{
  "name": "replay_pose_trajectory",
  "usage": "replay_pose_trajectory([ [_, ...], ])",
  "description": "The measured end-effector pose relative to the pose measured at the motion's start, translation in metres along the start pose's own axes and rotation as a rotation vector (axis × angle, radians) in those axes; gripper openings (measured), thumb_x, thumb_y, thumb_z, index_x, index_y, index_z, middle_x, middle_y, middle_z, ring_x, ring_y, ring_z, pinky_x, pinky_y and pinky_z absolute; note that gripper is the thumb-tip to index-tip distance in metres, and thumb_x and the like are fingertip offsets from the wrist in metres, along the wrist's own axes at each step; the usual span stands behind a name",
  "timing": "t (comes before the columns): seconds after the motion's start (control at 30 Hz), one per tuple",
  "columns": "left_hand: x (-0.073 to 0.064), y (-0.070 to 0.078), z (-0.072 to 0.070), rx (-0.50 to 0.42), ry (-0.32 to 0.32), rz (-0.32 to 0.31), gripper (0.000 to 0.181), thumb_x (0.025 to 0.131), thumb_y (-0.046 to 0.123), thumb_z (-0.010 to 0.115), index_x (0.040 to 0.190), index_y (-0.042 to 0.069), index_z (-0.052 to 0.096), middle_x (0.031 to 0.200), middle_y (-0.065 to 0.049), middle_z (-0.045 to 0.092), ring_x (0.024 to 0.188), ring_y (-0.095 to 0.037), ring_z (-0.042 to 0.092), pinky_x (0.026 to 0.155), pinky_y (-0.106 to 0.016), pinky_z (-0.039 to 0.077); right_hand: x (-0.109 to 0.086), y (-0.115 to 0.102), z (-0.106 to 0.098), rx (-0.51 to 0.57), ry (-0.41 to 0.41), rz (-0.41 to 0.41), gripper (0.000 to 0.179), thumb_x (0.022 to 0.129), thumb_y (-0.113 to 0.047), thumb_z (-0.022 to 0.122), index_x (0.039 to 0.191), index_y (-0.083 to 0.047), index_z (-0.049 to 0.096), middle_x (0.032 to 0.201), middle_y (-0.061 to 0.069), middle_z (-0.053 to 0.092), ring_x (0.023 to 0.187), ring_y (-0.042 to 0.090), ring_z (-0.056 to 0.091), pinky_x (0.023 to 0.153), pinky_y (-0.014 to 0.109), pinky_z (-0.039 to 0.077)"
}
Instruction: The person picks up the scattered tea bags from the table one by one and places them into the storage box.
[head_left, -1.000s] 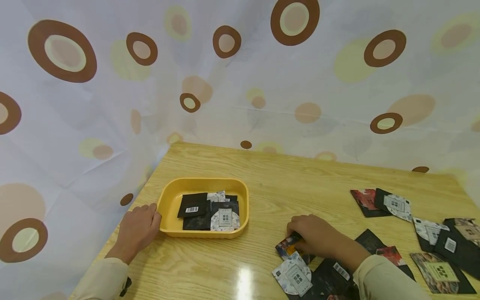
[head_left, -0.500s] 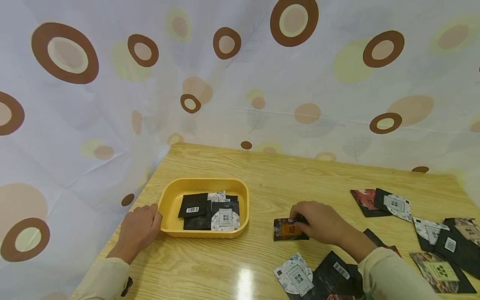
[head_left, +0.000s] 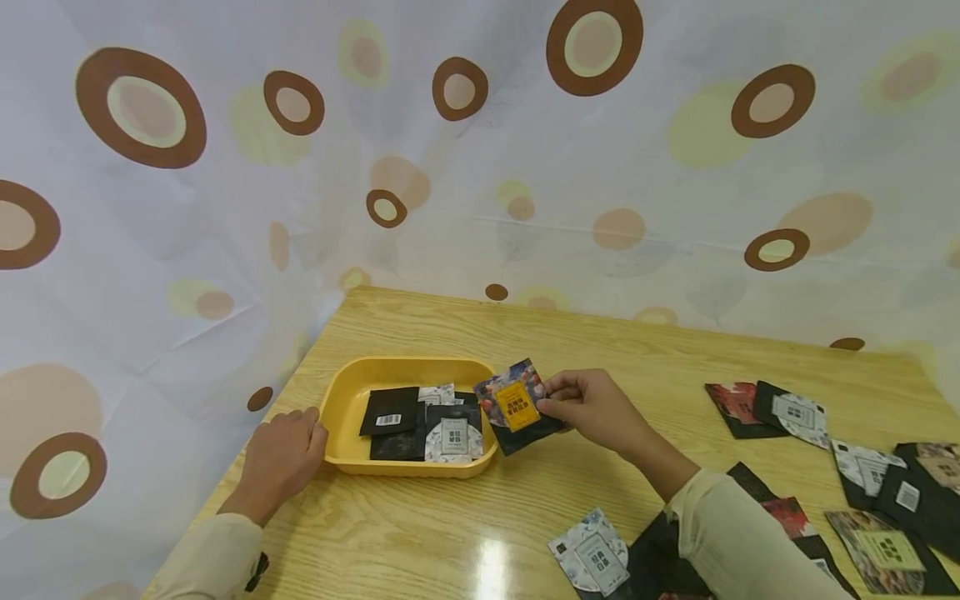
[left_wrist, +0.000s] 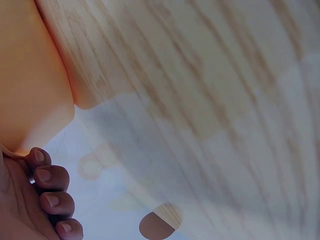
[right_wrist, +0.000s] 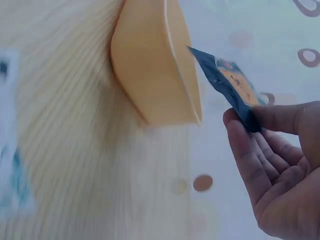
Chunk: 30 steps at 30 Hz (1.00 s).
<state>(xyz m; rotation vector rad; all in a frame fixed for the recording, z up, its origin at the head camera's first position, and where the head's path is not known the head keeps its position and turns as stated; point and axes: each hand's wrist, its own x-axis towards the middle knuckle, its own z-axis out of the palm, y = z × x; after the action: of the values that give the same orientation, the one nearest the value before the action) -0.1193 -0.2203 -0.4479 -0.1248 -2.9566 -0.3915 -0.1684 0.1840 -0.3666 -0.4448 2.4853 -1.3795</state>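
Currently right hand (head_left: 592, 408) pinches orange-labelled sachet (head_left: 517, 406), tilted, at right rim of yellow tray (head_left: 408, 469); left hand (head_left: 281, 458) grips tray's left rim; other sachets (head_left: 453, 437) lie inside

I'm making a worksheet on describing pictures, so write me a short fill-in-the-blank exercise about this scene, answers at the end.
1. The right hand pinches the orange-labelled packet between its fingers and its ____.
2. In the head view, the left hand touches the left side of the yellow tray, while the loose packets on the table lie to the tray's ____.
3. The leftmost packet in the tray shows a small printed ____ of dark bars.

Missing words: thumb; right; barcode.
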Motion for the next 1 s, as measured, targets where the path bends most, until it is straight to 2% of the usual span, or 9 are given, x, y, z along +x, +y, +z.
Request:
replay_pose_trajectory([
  [0.2,0.001,0.001,0.001,0.005,0.005,0.001,0.032,0.101,0.016,0.032,0.069,0.013,0.038,0.062,-0.002,0.035,0.057,-0.019,0.033,0.060,-0.033,0.025,0.025,-0.011,0.030,0.144,-0.023,0.113,0.032,0.095,-0.004,0.060,0.125,0.008,0.061,0.105,0.022,0.072,0.085,0.015,0.072,0.080,0.041,0.061],
  [0.37,0.001,0.001,0.001,0.009,0.005,-0.003,0.032,0.101,0.016,0.032,0.070,0.013,0.038,0.061,-0.002,0.035,0.057,-0.019,0.034,0.061,-0.033,0.026,0.039,-0.023,0.057,0.178,-0.012,0.175,0.046,0.094,0.000,0.059,0.139,0.003,0.051,0.099,0.019,0.070,0.079,0.016,0.070,0.078,0.039,0.061],
  [0.5,0.002,0.001,0.001,0.009,0.011,0.002,0.032,0.101,0.016,0.033,0.069,0.012,0.038,0.061,-0.002,0.035,0.057,-0.019,0.033,0.060,-0.032,0.026,0.047,-0.031,0.076,0.167,-0.019,0.198,0.058,0.092,0.003,0.059,0.147,0.000,0.042,0.089,0.011,0.066,0.070,0.015,0.064,0.072,0.037,0.060],
  [0.67,0.002,0.002,0.001,0.012,0.012,0.004,0.031,0.100,0.015,0.033,0.069,0.012,0.038,0.061,-0.002,0.035,0.056,-0.019,0.033,0.059,-0.032,0.026,0.051,-0.036,0.089,0.131,-0.038,0.195,0.063,0.089,0.006,0.057,0.149,0.003,0.038,0.067,0.000,0.042,0.054,0.012,0.041,0.056,0.029,0.050],
  [0.77,0.002,0.002,0.001,0.012,0.005,-0.001,0.031,0.100,0.015,0.033,0.070,0.012,0.038,0.061,-0.002,0.035,0.056,-0.019,0.034,0.060,-0.032,0.026,0.050,-0.036,0.090,0.096,-0.032,0.190,0.069,0.085,0.008,0.057,0.151,0.003,0.036,0.081,0.010,0.061,0.066,0.014,0.053,0.058,0.027,0.046],
  [0.83,0.001,0.002,0.002,0.016,0.002,-0.005,0.030,0.099,0.015,0.033,0.070,0.012,0.038,0.061,-0.003,0.035,0.057,-0.019,0.034,0.060,-0.032,0.026,0.048,-0.034,0.090,0.072,-0.033,0.186,0.071,0.085,0.008,0.057,0.152,0.001,0.035,0.106,0.021,0.067,0.083,0.020,0.062,0.062,0.028,0.047],
  [0.9,0.001,0.001,0.002,0.021,0.002,-0.008,0.030,0.099,0.015,0.033,0.070,0.012,0.039,0.061,-0.002,0.035,0.057,-0.019,0.034,0.060,-0.032,0.026,0.045,-0.033,0.087,0.046,-0.039,0.175,0.071,0.087,0.005,0.058,0.153,-0.001,0.034,0.134,0.026,0.059,0.110,0.026,0.065,0.073,0.031,0.054],
  [0.93,0.001,0.001,0.002,0.024,0.002,-0.008,0.030,0.099,0.015,0.033,0.070,0.012,0.039,0.061,-0.003,0.035,0.057,-0.019,0.034,0.060,-0.032,0.026,0.043,-0.032,0.085,0.052,-0.054,0.169,0.070,0.089,0.004,0.058,0.154,-0.001,0.032,0.137,0.027,0.057,0.105,0.027,0.065,0.075,0.033,0.053],
  [1.0,0.001,0.001,0.002,0.024,0.002,-0.009,0.030,0.099,0.015,0.033,0.070,0.012,0.039,0.061,-0.003,0.035,0.057,-0.019,0.034,0.060,-0.032,0.026,0.038,-0.030,0.079,0.042,-0.067,0.157,0.067,0.092,0.001,0.058,0.154,-0.002,0.032,0.142,0.026,0.053,0.113,0.032,0.065,0.084,0.038,0.056],
])
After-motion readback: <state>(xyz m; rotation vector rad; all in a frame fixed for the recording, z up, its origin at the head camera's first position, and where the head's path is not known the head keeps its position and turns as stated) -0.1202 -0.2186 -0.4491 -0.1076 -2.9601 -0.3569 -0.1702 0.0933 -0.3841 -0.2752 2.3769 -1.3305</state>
